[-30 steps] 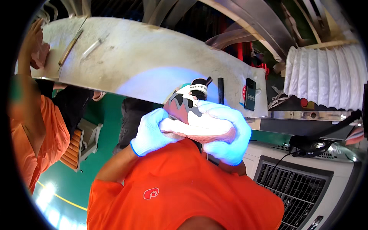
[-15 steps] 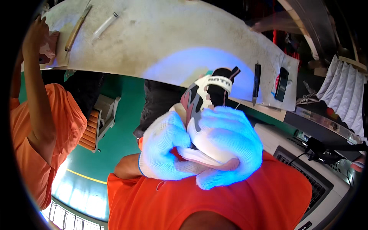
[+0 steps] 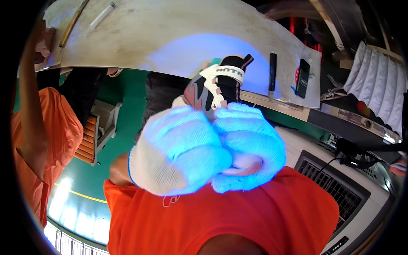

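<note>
White-gloved, our left hand point(image 3: 180, 155) and right hand point(image 3: 248, 146) clasp the shoe point(image 3: 214, 87) firmly at six o'clock around its sole; it looks light, soft-sided, best held low

Both hands raised close to chest, white knit gloves glowing blue. Left hand point(image 3: 180, 151) curled into loose fist, knuckles toward camera, bare wrist below cuff. Right hand point(image 3: 248, 144) pressed against left, fingers wrapped inward, clamped.
</note>
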Tool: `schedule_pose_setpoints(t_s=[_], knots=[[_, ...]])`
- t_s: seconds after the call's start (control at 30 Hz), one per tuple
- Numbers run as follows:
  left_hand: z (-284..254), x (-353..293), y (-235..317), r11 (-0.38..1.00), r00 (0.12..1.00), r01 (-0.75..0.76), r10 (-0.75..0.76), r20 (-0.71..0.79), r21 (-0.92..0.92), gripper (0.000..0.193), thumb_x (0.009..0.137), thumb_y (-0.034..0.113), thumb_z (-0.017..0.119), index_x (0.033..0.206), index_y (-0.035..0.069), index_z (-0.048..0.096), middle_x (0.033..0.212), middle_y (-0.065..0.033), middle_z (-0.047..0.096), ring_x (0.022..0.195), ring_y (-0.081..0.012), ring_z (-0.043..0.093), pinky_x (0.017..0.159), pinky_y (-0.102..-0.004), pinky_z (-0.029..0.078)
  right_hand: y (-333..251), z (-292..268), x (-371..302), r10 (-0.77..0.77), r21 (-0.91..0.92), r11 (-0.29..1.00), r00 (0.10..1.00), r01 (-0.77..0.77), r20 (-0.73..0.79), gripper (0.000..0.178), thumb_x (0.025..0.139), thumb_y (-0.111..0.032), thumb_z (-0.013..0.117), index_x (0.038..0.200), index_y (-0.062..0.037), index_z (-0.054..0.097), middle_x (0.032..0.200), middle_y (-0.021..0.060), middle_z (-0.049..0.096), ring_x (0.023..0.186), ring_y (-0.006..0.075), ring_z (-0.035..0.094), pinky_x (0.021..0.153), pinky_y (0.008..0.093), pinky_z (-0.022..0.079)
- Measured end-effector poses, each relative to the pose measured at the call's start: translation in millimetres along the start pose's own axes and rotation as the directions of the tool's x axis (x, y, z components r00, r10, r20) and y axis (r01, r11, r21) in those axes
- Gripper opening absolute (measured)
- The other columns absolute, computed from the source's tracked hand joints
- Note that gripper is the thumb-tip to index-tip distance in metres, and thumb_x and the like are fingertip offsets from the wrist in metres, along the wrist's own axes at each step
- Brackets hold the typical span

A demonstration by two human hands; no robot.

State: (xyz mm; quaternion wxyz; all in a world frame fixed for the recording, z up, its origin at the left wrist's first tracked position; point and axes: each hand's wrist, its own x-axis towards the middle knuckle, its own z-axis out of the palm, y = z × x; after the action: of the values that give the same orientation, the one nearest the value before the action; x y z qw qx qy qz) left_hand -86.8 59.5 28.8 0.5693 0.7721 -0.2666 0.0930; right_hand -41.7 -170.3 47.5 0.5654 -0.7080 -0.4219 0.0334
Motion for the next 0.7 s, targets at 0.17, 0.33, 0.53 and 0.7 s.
schedule_pose_setpoints(t_s=[0.17,0.33,0.53,0.7], knots=[[19.5,26.6,4.7,0.995,0.978,-0.038,0.019,0.21,0.088,0.029,0.069,0.027,0.088,0.09,0.012,0.073,0.093,-0.0111,0.071,0.087,-0.0365,0.075,0.068,-0.0502,0.056,3.6,-13.8,-33.2,-0.067,0.086,0.993,0.994,0.074,-0.09,0.055,0.075,-0.017,0.099,0.116,0.0098,0.074,0.122,0.0328,0.076,0.113,0.0429,0.077,0.098,0.0541,0.059],[49.2,28.8,10.1,0.992,0.989,0.013,-0.031,0.145,0.124,0.046,0.071,0.031,0.091,0.105,0.012,0.067,0.099,-0.0115,0.066,0.09,-0.0372,0.073,0.071,-0.0505,0.056,-1.0,-23.7,-49.3,-0.039,0.126,0.991,0.991,0.055,-0.127,0.056,0.075,-0.008,0.095,0.122,0.0113,0.073,0.127,0.0319,0.075,0.118,0.042,0.076,0.101,0.0532,0.058],[56.2,34.9,1.4,0.998,0.989,0.049,-0.043,0.14,-0.035,0.063,0.067,0.033,0.101,0.111,0.01,0.063,0.103,-0.0143,0.063,0.091,-0.0375,0.069,0.077,-0.0452,0.057,-6.1,-27.8,-57.0,0.004,0.148,0.989,0.987,0.02,-0.162,0.059,0.075,0.003,0.09,0.13,0.013,0.07,0.133,0.0308,0.074,0.123,0.0408,0.075,0.105,0.052,0.058],[49.7,27.9,-18.3,0.973,0.987,-0.104,0.127,0.103,-0.206,0.065,0.067,0.026,0.1,0.119,0.009,0.065,0.115,-0.0148,0.064,0.104,-0.0375,0.071,0.087,-0.0473,0.059,-0.1,-15.7,-61.1,-0.016,0.146,0.988,0.98,0.046,-0.2,0.058,0.076,0.001,0.089,0.129,0.011,0.069,0.133,0.0329,0.073,0.123,0.0438,0.075,0.104,0.0567,0.058]])
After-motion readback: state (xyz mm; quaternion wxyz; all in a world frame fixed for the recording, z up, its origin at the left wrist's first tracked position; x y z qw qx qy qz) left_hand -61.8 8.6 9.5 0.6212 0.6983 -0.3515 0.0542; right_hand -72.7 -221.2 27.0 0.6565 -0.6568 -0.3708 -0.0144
